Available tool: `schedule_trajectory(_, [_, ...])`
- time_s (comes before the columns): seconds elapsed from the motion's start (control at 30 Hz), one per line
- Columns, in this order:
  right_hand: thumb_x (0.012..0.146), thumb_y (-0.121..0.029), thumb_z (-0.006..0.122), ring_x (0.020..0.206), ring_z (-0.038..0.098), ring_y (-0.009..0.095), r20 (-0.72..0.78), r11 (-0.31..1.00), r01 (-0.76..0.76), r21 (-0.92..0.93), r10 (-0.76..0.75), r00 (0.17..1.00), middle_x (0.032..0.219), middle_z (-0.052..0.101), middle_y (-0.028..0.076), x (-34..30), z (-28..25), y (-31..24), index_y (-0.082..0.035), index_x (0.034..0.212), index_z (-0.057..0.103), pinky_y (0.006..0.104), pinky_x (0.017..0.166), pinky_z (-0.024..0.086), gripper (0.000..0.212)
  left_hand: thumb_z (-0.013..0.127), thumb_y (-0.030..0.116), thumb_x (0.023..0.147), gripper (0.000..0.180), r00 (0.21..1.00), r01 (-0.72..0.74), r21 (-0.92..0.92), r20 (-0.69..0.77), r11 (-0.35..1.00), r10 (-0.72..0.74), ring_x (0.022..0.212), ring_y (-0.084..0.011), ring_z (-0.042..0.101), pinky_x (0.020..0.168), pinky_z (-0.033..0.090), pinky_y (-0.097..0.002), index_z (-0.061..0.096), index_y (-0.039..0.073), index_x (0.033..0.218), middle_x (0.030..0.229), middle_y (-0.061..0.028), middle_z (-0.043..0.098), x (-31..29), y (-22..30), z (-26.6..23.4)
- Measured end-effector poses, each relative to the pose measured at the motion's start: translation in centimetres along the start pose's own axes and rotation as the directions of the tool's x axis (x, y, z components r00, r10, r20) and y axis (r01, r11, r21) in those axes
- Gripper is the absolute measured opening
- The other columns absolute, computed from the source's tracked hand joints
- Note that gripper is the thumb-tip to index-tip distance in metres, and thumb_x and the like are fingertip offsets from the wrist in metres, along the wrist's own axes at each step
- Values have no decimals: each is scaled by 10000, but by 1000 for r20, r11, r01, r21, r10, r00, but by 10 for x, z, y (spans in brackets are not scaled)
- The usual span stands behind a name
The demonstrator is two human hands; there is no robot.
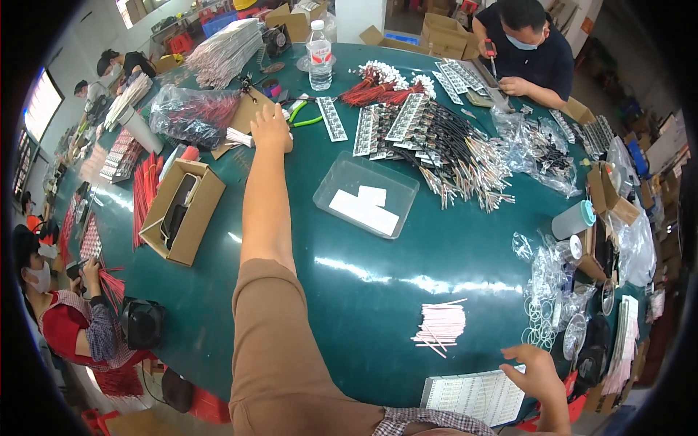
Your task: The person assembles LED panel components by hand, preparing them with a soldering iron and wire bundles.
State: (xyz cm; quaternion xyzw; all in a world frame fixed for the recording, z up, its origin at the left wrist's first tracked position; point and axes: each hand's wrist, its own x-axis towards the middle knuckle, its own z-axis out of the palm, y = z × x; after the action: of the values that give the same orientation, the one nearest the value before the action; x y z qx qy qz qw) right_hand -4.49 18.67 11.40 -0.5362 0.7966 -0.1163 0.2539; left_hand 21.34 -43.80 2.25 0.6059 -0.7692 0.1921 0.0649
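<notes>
My left arm stretches far across the green table, and my left hand [272,131] is at its far side with fingers extended. Beside it lies a small bundle of white sticks [238,137], close to a piece of brown cardboard [249,110]. Green-handled pliers [304,112] rest just right of the hand. Near the front edge, my right hand [536,372] hovers with fingers apart and nothing visible in them. It is next to a white panel of rowed parts [471,396]. A pile of thin pale pink sticks [441,324] sits farther in.
A clear plastic tray [338,224] holds white cards. Beyond it lie stacked panels with black cables [436,138] and a water bottle [318,57]. An open cardboard box [195,225] stands left of my forearm. Across the table a co-worker [523,51] holds a red-handled tool.
</notes>
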Motion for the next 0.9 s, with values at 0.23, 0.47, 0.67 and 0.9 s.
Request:
schedule_trajectory(0.23, [763, -133, 778, 841, 707, 293, 33, 996, -90, 16, 90, 995, 964, 720, 155, 3, 0, -1, -17, 1063, 713, 351, 745, 565, 328, 733, 238, 736, 621, 937, 230, -64, 283, 971, -204, 1246, -315, 477, 982, 437, -452, 530, 51, 1293, 1237, -124, 503, 9, 16, -8])
schedule_trajectory(0.47, [774, -180, 776, 827, 707, 291, 27, 1000, -27, 9, 27, 999, 939, 725, 131, 4, 5, 3, -37, 1054, 717, 362, 714, 555, 320, 812, 301, 692, 508, 904, 421, -185, 172, 888, -392, 1150, -296, 592, 922, 445, -447, 626, 79, 1110, 1185, -106, 625, -5, 12, 5])
schedule_trajectory(0.67, [773, -146, 771, 851, 713, 292, 56, 996, -90, 12, 89, 994, 961, 718, 159, 2, 3, 5, -19, 1076, 712, 350, 745, 569, 334, 787, 345, 709, 520, 835, 537, -349, 94, 768, -542, 1117, -327, 627, 980, 427, -494, 634, 75, 1127, 1129, -114, 678, -2, 11, -23])
schedule_trajectory(0.9, [775, -150, 770, 858, 709, 295, 88, 996, -90, 18, 88, 992, 959, 718, 161, 5, 6, 1, -19, 1076, 713, 351, 734, 567, 333, 763, 292, 731, 568, 702, 712, -359, 400, 604, -590, 1198, -419, 575, 1040, 433, -545, 611, 41, 1217, 1253, -156, 636, 6, -9, -18])
